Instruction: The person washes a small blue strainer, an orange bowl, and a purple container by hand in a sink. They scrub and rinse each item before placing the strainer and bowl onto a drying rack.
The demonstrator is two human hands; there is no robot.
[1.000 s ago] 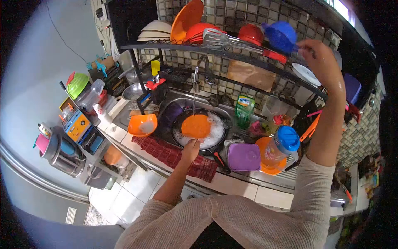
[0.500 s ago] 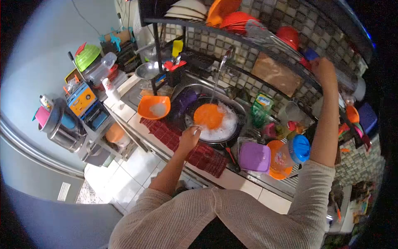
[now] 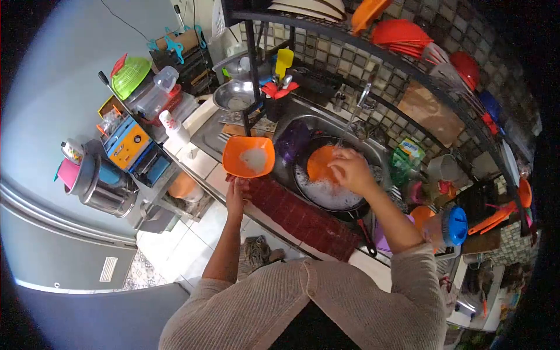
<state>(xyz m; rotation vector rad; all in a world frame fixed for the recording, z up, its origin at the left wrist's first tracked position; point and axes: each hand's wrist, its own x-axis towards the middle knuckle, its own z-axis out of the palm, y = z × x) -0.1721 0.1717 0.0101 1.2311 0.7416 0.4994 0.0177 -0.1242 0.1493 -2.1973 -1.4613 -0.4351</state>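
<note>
My right hand (image 3: 353,172) is over the black frying pan (image 3: 357,209) in the sink, its curved fingers apart at the edge of an orange dish (image 3: 321,163). White suds surround that dish, and the faucet (image 3: 364,96) stands behind it. My left hand (image 3: 236,198) is at the left end of a dark red cloth (image 3: 291,213) along the counter edge, with its fingers closed on the cloth. Just above this hand sits an orange square bowl (image 3: 232,167) with something whitish inside.
A purple item (image 3: 293,140) lies at the sink's left side. Green dish soap (image 3: 402,163) and a blue-lidded container (image 3: 455,226) stand on the right. A dark rack (image 3: 326,32) with dishes overhangs the sink. Left of the sink is a white bottle (image 3: 175,128).
My right hand has come down from the rack on the right to the orange dish. My left hand has left the dish and moved left to the cloth. The view has shifted.
</note>
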